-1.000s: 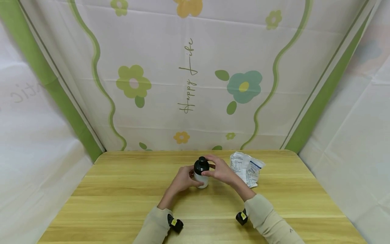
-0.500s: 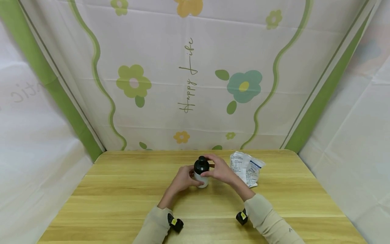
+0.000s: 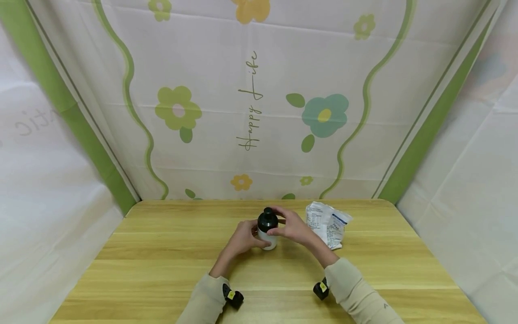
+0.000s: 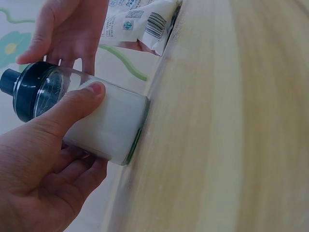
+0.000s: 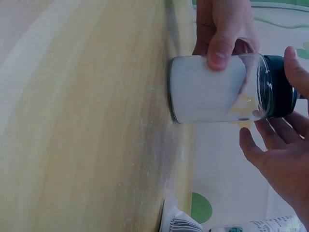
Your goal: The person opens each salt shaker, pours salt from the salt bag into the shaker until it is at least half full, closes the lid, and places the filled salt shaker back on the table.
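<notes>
A clear jar [image 5: 207, 89] filled most of the way with a white substance stands upright on the wooden table, black lid [image 3: 267, 221] on top with a small knob. From the left, my left hand [image 3: 244, 238] grips the jar's body, its thumb [image 4: 89, 96] pressed along the near side and the fingers curled behind. My right hand [image 3: 294, 227] holds the lid from the right, thumb in front and fingers round the far side. In the right wrist view, one finger of the right hand [image 5: 285, 159] stands off the glass below the lid.
A crumpled white packet [image 3: 328, 224] with printed text and a barcode lies to the right of the jar. White specks [image 5: 145, 150] are scattered on the table beside the jar. A flowered curtain [image 3: 218, 135] hangs beyond the table's back edge.
</notes>
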`<state>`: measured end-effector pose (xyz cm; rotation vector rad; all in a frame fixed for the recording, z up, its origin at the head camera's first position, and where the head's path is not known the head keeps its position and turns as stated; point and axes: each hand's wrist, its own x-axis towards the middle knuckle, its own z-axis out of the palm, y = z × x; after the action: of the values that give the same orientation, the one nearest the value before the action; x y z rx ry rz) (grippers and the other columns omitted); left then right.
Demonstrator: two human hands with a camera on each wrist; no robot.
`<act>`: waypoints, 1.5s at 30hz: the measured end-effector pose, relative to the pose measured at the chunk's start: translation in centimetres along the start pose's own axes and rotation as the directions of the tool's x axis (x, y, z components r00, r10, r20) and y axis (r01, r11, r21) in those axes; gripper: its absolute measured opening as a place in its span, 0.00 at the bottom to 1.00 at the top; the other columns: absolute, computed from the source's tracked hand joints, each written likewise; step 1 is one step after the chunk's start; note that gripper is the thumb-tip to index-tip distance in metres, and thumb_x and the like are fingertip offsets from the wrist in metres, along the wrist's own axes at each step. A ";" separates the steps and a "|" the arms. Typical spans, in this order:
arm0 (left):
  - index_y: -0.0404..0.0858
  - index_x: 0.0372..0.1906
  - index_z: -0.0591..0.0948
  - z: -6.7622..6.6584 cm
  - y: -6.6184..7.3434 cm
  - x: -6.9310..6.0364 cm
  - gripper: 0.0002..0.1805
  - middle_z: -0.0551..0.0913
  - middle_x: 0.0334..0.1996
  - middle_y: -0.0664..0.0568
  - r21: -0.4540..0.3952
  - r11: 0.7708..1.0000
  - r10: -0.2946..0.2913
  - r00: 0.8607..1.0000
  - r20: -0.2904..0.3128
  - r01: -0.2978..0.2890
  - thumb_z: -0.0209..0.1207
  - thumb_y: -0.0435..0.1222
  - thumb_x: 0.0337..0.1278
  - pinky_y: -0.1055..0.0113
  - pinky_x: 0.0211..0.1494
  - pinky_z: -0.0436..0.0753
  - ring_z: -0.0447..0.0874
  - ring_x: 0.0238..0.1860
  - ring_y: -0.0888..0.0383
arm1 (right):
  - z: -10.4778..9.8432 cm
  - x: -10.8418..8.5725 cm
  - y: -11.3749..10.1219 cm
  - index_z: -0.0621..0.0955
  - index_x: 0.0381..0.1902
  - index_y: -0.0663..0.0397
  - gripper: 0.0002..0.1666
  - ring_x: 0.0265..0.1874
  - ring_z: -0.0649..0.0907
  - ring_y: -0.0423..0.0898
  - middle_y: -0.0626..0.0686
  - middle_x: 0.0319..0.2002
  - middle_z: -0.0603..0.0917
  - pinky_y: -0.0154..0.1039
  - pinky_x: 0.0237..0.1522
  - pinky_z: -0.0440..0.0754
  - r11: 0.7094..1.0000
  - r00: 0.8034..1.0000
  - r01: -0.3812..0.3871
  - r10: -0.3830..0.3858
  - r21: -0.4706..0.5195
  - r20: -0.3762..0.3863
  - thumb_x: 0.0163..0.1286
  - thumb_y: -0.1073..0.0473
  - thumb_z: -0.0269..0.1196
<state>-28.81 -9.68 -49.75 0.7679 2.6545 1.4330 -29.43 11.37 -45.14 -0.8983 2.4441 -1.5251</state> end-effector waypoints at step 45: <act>0.41 0.51 0.84 0.1 -0.1 0.0 0.26 0.88 0.46 0.51 0.017 1.000 0.006 1.000 -0.015 -0.005 0.78 0.41 0.43 0.68 0.49 0.84 0.87 0.45 0.58 | -0.1 0.0 0.4 0.70 0.69 0.59 0.40 0.65 0.76 0.60 0.60 0.65 0.76 0.57 0.67 0.74 0.998 0.999 -0.011 0.009 0.061 0.031 0.62 0.57 0.73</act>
<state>-28.83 -9.64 -49.94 0.7693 2.6816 1.4250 -29.63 11.56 -45.39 -0.8905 2.3643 -1.5615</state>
